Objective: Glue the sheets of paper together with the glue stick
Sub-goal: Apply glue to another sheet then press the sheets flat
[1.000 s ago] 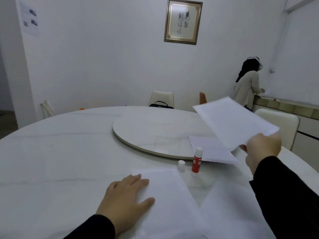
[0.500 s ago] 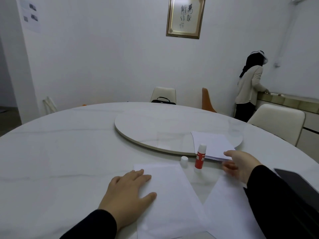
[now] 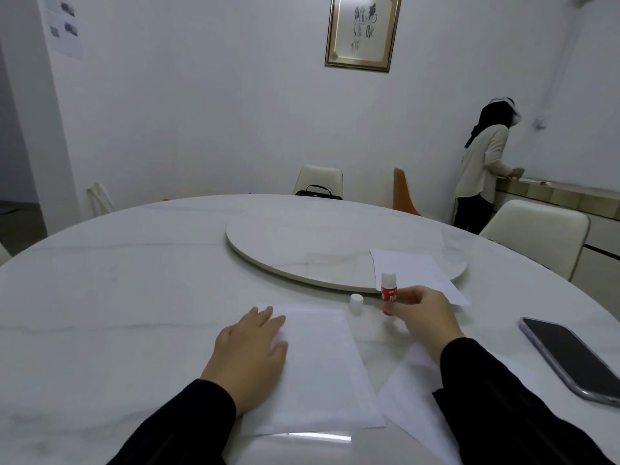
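Observation:
A white sheet of paper lies on the table in front of me, and my left hand rests flat on its left part. A second sheet lies to its right, partly under my right sleeve. More sheets lie on the edge of the turntable. The red and white glue stick stands upright with its cap off. My right hand has its fingers closed around the stick's lower part. The white cap stands just left of the stick.
A dark phone lies face up at the right of the round marble table. The raised turntable fills the middle. Chairs stand around the far side, and a person stands at a counter at the back right.
My right hand laid the sheet it held onto the pile on the turntable, then came back left and closed on the glue stick. The left hand stayed on the front sheet.

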`<state>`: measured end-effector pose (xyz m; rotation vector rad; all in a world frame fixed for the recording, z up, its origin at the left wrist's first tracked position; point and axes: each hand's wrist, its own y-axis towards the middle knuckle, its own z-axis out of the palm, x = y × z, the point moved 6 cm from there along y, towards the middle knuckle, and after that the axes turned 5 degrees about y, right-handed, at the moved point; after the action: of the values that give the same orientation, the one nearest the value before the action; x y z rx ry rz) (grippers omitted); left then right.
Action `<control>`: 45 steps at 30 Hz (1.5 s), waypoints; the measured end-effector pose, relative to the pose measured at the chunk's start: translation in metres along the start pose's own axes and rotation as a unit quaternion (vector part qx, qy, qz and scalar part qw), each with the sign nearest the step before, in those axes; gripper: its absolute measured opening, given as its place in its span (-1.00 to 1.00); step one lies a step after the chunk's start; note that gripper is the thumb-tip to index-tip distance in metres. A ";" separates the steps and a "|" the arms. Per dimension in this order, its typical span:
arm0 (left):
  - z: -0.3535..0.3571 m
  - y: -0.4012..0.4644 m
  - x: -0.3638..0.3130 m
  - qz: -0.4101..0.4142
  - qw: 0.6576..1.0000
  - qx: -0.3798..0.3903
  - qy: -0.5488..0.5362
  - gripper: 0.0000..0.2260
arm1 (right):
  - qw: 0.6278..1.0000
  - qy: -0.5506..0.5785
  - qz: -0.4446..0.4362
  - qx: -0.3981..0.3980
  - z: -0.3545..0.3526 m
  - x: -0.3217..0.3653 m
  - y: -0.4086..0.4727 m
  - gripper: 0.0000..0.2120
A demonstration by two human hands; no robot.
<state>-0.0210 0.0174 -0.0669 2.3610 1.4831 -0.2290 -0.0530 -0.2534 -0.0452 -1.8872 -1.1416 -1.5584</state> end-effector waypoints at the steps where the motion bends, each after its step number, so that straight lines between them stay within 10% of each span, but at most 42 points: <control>1: -0.004 0.003 -0.001 -0.005 1.000 -0.019 0.004 -0.57 | 1.000 -0.008 -0.019 -0.001 -0.002 0.005 -0.002 -0.91; 13: 0.045 0.034 -0.053 0.086 0.990 0.077 0.083 -0.51 | 0.991 0.091 -0.090 0.038 0.036 0.026 -0.018 -0.95; 45: 0.050 0.038 -0.049 0.073 0.987 0.109 0.091 -0.50 | 0.940 -0.172 -0.214 0.201 0.034 0.048 -0.088 -0.81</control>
<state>-0.0061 -0.0574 -0.0907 2.7170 1.4179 -0.1471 -0.1026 -0.1628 -0.0239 -1.7389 -1.9659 -1.0811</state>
